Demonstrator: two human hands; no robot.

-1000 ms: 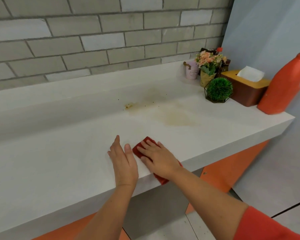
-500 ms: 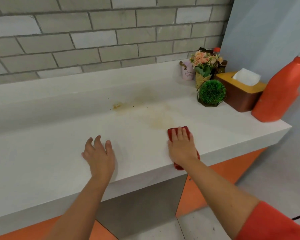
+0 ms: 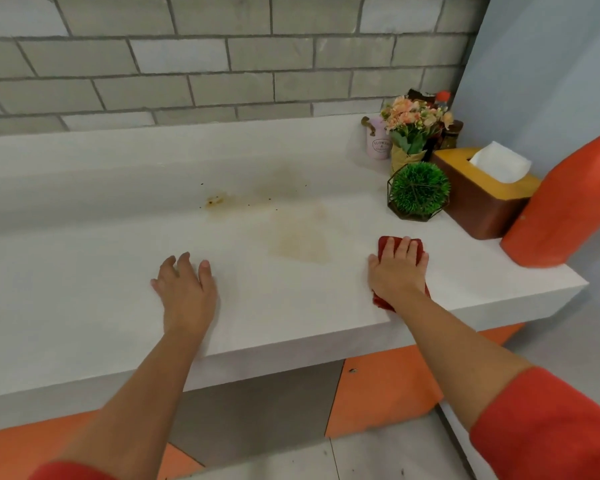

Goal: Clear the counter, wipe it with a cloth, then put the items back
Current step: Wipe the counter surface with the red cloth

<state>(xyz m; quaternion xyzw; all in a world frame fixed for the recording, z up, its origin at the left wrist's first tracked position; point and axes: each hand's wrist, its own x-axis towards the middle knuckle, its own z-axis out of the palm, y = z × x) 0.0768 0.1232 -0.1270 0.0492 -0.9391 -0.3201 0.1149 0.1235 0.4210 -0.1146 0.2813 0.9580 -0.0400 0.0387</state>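
"Now, where is the cloth?" the desk asks.

"Under my right hand (image 3: pixel 397 271), near the front edge of the counter (image 3: pixel 291 306) and just right of a tan stain (image 3: pixel 300 242). The red cloth (image 3: pixel 383 244) lies flat. The fingers are straight and press down on it without curling round it, which I judge suits a wiping stroke."

"And the left?"

"My left hand (image 3: pixel 184 289) rests palm down on bare counter, well apart from the cloth, fingers loosely spread and holding nothing. I judge it steadies me as I lean in."

"What is in the containers?"

"The brown tissue box (image 3: pixel 478 209) at the right end has a white tissue (image 3: pixel 501 162) standing out of its yellow top. Just beside it a wire frame holds a green ball plant (image 3: pixel 419 190). Behind are flowers (image 3: pixel 413 119) and a pink mug (image 3: pixel 378 142) whose inside I cannot see. An orange bottle (image 3: pixel 561 209) stands at the far right. All crowd that end, I judge to free the middle for wiping. A darker stain (image 3: pixel 217 200) farther back is not yet wiped."
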